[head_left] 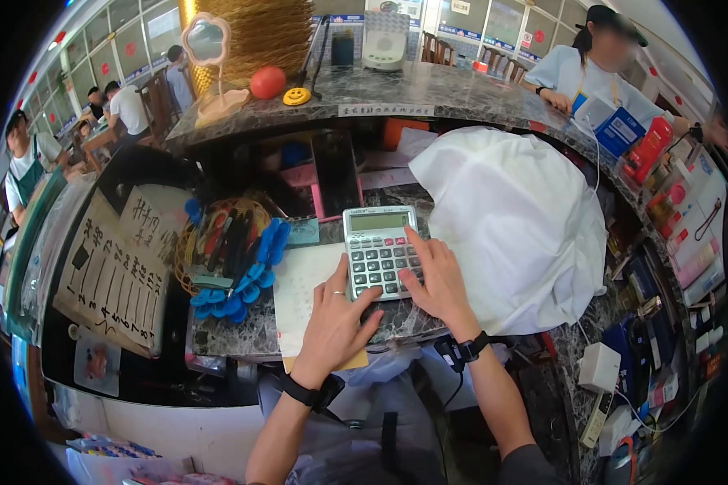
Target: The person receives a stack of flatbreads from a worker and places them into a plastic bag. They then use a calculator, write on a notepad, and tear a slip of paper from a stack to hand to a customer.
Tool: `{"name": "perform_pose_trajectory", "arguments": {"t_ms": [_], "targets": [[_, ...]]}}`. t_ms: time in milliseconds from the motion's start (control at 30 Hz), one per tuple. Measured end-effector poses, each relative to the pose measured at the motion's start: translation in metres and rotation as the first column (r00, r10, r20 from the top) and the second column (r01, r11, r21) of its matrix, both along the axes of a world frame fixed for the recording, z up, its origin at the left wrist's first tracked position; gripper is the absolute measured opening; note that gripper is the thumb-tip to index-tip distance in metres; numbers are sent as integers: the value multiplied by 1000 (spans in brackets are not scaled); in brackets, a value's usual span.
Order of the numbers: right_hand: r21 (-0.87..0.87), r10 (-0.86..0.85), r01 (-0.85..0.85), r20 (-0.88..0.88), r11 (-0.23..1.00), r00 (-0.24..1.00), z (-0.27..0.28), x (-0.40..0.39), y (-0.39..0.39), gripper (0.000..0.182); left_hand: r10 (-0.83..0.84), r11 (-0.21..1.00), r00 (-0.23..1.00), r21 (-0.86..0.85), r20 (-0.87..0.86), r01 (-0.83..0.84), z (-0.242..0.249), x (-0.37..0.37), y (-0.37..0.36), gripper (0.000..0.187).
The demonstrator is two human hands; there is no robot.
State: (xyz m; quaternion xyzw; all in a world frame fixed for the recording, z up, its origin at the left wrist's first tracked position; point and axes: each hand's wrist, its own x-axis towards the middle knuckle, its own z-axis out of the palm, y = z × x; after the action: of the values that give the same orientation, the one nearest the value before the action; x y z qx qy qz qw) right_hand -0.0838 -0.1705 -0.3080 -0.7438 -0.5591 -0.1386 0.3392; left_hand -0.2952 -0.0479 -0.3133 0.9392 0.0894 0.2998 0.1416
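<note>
A silver calculator [380, 252] lies on the dark marbled desk, its screen at the far end and its grey keys facing me. My left hand [337, 314] rests at its lower left corner, fingers spread, with a ring on one finger. My right hand [438, 281] reaches over the right side of the keys, its index finger touching near the upper right keys and the thumb by the lower right ones. Neither hand grips anything. Under my left hand lies a sheet of white paper [295, 279]. Both wrists wear black bands.
A wicker basket [188, 263] of pens with blue trim stands to the left, beside a handwritten board [109, 275]. White cloth [518, 234] covers something bulky on the right. Beyond, a raised counter [315, 117] holds a mirror [206, 44] and a red ball [268, 82]. A person [598, 65] leans there.
</note>
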Motion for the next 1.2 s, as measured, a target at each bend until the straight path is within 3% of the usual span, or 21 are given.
{"name": "perform_pose_trajectory", "arguments": {"t_ms": [200, 267, 300, 333, 400, 533, 700, 767, 833, 1000, 1067, 1133, 1200], "targets": [[-123, -25, 33, 64, 992, 998, -5, 5, -2, 61, 52, 973, 999, -226, 6, -49, 0, 1, -7, 72], [2, 87, -87, 29, 996, 996, -10, 14, 0, 61, -6, 977, 1000, -214, -4, 5, -6, 5, -6, 76], [60, 68, -68, -4, 996, 998, -20, 16, 0, 63, 7, 982, 1000, -190, -18, -10, -5, 6, -6, 77], [78, 100, -97, -37, 992, 994, -20, 16, 2, 62, 26, 985, 998, -171, 65, -15, -11, 5, -8, 75], [-24, 25, -26, -51, 999, 998, -22, 18, 0, 63, -21, 989, 990, -141, 138, 41, -20, 8, -1, 68], [17, 51, -50, -74, 999, 996, -29, 24, -1, 66, -17, 994, 991, -103, 133, 31, -20, 7, -4, 55], [-25, 18, -21, -91, 999, 996, -19, 19, -3, 65, -5, 982, 998, -188, 64, 17, -14, 5, -7, 58], [-167, 22, -27, -33, 986, 999, -20, 23, -3, 64, -10, 979, 998, -204, 64, 23, -11, 4, -9, 60], [-119, 12, -15, -29, 993, 999, -20, 20, -1, 65, 2, 992, 998, -124, 70, 7, -9, 4, -9, 62], [-18, 17, -19, -61, 1000, 998, -15, 11, 0, 70, -41, 993, 999, -112, -3, 40, -8, 4, -7, 56], [-1, -7, 7, -77, 1000, 997, -12, 9, 2, 66, -18, 997, 998, -80, 54, 22, -10, 5, -7, 63], [-146, 9, -13, -29, 989, 1000, -13, 14, -2, 58, 4, 992, 998, -126, 65, 4, -13, 5, -3, 69], [-64, 1, -1, 1, 998, 1000, -27, 19, 2, 59, 26, 985, 999, -173, 30, -21, -11, 8, -5, 85]]}}
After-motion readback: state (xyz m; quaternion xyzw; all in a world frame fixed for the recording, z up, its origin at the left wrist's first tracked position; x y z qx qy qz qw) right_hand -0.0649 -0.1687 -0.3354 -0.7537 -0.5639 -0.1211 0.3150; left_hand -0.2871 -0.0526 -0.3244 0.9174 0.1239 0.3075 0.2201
